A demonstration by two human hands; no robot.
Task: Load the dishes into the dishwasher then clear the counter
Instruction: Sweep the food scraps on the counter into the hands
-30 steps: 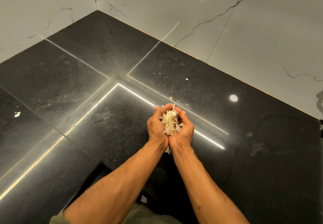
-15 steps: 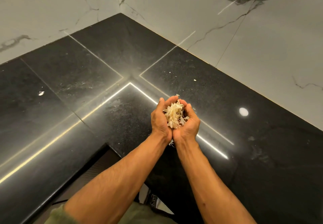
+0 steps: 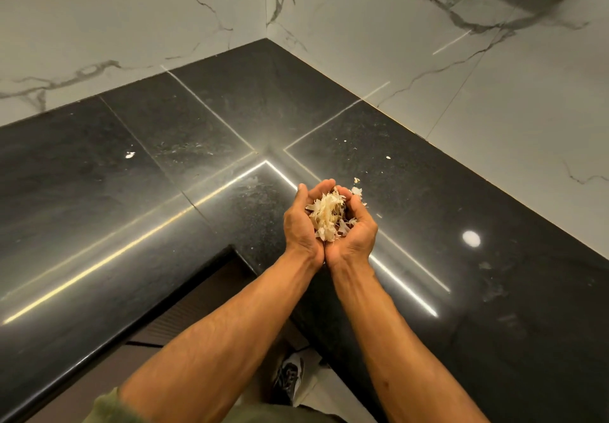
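Head view: the left hand and right hand, pressed side by side, cup a heap of pale scraps, fingers curled round it, over the black counter. Stray flakes lie on the counter just beyond the fingertips

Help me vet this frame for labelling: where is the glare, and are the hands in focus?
Head view: glare on the glossy black counter, as a long bright streak and a round light spot; left hand, right hand and the pale scraps they cup look sharp, evenly lit.
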